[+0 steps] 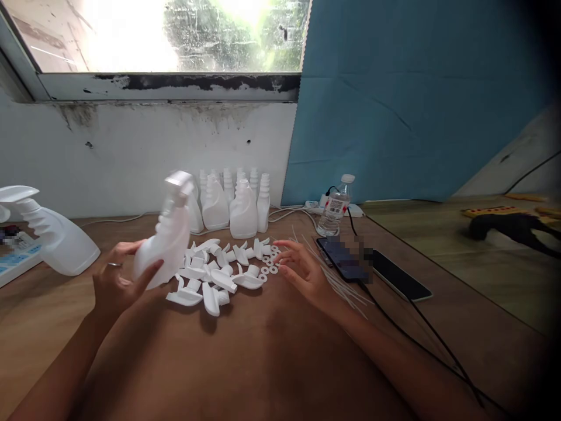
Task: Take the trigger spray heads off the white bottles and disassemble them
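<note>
My left hand [120, 278] is wrapped round the lower part of a white spray bottle [164, 245], which is tilted and has a trigger head on top, a little blurred. My right hand [302, 272] hovers with fingers apart beside small white rings [265, 271], holding nothing. Between the hands lies a pile of loose white trigger heads [223, 279] on the brown table [245, 362]. Thin white tubes [339, 283] lie to the right, partly behind my right hand and forearm.
Several headless white bottles [243, 210] stand by the wall. A spray bottle with its head [65, 240] leans at left. A water bottle [335, 207], two phones [401, 275] and black cables [407, 339] are at right.
</note>
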The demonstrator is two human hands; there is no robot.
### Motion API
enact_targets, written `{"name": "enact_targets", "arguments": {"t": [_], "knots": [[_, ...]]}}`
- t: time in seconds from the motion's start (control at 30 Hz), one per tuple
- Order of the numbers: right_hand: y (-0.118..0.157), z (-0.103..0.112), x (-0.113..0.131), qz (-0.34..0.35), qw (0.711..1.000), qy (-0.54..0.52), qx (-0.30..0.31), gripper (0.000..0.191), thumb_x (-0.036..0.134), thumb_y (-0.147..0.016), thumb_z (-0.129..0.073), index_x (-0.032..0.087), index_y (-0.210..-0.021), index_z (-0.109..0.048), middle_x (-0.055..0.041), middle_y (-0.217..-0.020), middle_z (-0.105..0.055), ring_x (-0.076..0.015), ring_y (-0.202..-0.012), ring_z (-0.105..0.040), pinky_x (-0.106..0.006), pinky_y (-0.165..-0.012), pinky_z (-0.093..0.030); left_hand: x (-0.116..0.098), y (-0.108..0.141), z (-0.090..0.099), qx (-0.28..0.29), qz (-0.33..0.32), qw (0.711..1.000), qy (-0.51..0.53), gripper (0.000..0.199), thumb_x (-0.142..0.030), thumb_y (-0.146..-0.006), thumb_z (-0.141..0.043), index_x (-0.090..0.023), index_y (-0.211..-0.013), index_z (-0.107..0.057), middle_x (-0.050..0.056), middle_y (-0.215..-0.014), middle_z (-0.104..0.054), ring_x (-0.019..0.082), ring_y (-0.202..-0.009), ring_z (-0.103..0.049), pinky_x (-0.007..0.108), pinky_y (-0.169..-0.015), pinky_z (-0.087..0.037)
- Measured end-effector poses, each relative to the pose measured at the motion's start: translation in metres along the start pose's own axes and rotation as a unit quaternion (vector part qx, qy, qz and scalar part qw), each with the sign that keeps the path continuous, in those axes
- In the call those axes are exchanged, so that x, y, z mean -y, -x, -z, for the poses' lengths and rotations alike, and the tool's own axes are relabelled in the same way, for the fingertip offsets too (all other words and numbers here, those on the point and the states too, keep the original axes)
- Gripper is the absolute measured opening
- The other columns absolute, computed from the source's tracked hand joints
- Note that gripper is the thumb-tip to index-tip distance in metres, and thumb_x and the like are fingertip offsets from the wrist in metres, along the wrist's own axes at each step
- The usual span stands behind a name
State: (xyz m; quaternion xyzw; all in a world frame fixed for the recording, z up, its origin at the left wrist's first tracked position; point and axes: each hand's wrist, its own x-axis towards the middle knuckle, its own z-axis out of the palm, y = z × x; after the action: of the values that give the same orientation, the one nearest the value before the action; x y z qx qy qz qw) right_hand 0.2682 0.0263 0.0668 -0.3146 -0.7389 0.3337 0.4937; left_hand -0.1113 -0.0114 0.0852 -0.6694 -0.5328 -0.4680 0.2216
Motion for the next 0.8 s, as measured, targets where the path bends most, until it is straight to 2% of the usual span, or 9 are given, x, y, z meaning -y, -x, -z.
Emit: {"name": "enact_targets", "arguments": {"t": [0.1, 0.2, 0.27, 0.3, 0.4, 0.5, 0.6, 0.7, 0.8], "knots": [[0.0, 0.003, 0.009, 0.077, 0.996, 0.019, -0.04, 0.067, 0.037, -0.083, -0.066, 0.03, -0.141, -0.031, -0.0116, -0.145, -0.037, -0.0244, -0.112, -0.056, -0.045, -0.095, -0.047, -0.028, -0.003, 0.006, 0.045, -0.177, 0.983, 0.022, 0.053, -0.025, -0.071, -0.076, -0.021, -0.119, -0.053, 0.007, -0.097, -0.065, 0.024, -0.088, -0.063, 0.036, -0.076, -0.052], [0.0, 0.006, 0.016, 0.161, 0.983, 0.089, -0.016, 0.087, 0.043, -0.075, -0.073, 0.033, -0.146, -0.023, -0.0111, -0.151, -0.025, -0.0309, -0.129, -0.042, -0.052, -0.104, -0.039, -0.044, -0.003, 0.008, 0.08, -0.268, 0.959, 0.044, 0.058, -0.022, -0.072, -0.075, -0.019, -0.125, -0.051, 0.008, -0.089, -0.064, 0.025, -0.085, -0.061, 0.039, -0.075, -0.053], [0.0, 0.007, 0.02, 0.216, 0.964, 0.153, 0.027, 0.085, 0.043, -0.075, -0.074, 0.032, -0.145, -0.027, -0.0109, -0.149, -0.031, -0.0326, -0.135, -0.035, -0.054, -0.109, -0.032, -0.051, -0.002, 0.006, 0.101, -0.295, 0.948, 0.067, 0.058, -0.02, -0.074, -0.073, -0.017, -0.127, -0.05, 0.008, -0.085, -0.063, 0.025, -0.085, -0.06, 0.039, -0.075, -0.053], [0.0, 0.007, 0.021, 0.239, 0.955, 0.172, 0.043, 0.078, 0.04, -0.078, -0.072, 0.031, -0.144, -0.031, -0.011, -0.145, -0.037, -0.0321, -0.134, -0.035, -0.054, -0.11, -0.032, -0.053, 0.0, 0.005, 0.109, -0.304, 0.943, 0.076, 0.059, -0.018, -0.074, -0.073, -0.016, -0.128, -0.05, 0.008, -0.086, -0.063, 0.025, -0.086, -0.06, 0.039, -0.075, -0.053], [0.001, 0.005, 0.023, 0.281, 0.942, 0.177, 0.054, 0.051, 0.033, -0.086, -0.063, 0.029, -0.134, -0.044, -0.0102, -0.125, -0.052, -0.0282, -0.121, -0.047, -0.05, -0.104, -0.038, -0.058, 0.005, 0.003, 0.128, -0.321, 0.934, 0.088, 0.062, -0.014, -0.074, -0.073, -0.012, -0.131, -0.047, 0.009, -0.089, -0.063, 0.025, -0.089, -0.059, 0.039, -0.076, -0.053], [0.005, 0.001, 0.022, 0.267, 0.951, 0.151, 0.037, 0.034, 0.038, -0.09, -0.057, 0.028, -0.122, -0.052, -0.0086, -0.108, -0.054, -0.0252, -0.106, -0.053, -0.046, -0.093, -0.046, -0.061, 0.009, 0.002, 0.129, -0.339, 0.928, 0.083, 0.061, -0.014, -0.075, -0.072, -0.008, -0.13, -0.047, 0.01, -0.087, -0.062, 0.025, -0.088, -0.059, 0.038, -0.074, -0.053], [0.008, -0.004, 0.018, 0.222, 0.968, 0.112, 0.023, 0.031, 0.043, -0.092, -0.052, 0.025, -0.117, -0.053, -0.0084, -0.105, -0.053, -0.0227, -0.098, -0.055, -0.04, -0.083, -0.049, -0.062, 0.009, 0.002, 0.122, -0.352, 0.925, 0.076, 0.056, -0.015, -0.077, -0.07, -0.008, -0.128, -0.049, 0.009, -0.085, -0.062, 0.025, -0.088, -0.06, 0.038, -0.073, -0.053], [0.01, -0.007, 0.017, 0.188, 0.977, 0.1, 0.032, 0.031, 0.043, -0.09, -0.055, 0.025, -0.115, -0.054, -0.009, -0.108, -0.053, -0.0232, -0.1, -0.056, -0.039, -0.084, -0.049, -0.061, 0.007, 0.002, 0.125, -0.34, 0.929, 0.075, 0.055, -0.015, -0.077, -0.07, -0.012, -0.128, -0.05, 0.008, -0.086, -0.062, 0.025, -0.088, -0.061, 0.038, -0.075, -0.054], [0.01, -0.008, 0.02, 0.141, 0.986, 0.085, 0.023, 0.043, 0.047, -0.082, -0.063, 0.025, -0.118, -0.053, -0.009, -0.107, -0.056, -0.025, -0.101, -0.055, -0.04, -0.087, -0.047, -0.059, 0.007, 0.001, 0.132, -0.327, 0.932, 0.086, 0.055, -0.017, -0.077, -0.07, -0.014, -0.128, -0.049, 0.007, -0.086, -0.063, 0.024, -0.089, -0.061, 0.038, -0.076, -0.054]]}}
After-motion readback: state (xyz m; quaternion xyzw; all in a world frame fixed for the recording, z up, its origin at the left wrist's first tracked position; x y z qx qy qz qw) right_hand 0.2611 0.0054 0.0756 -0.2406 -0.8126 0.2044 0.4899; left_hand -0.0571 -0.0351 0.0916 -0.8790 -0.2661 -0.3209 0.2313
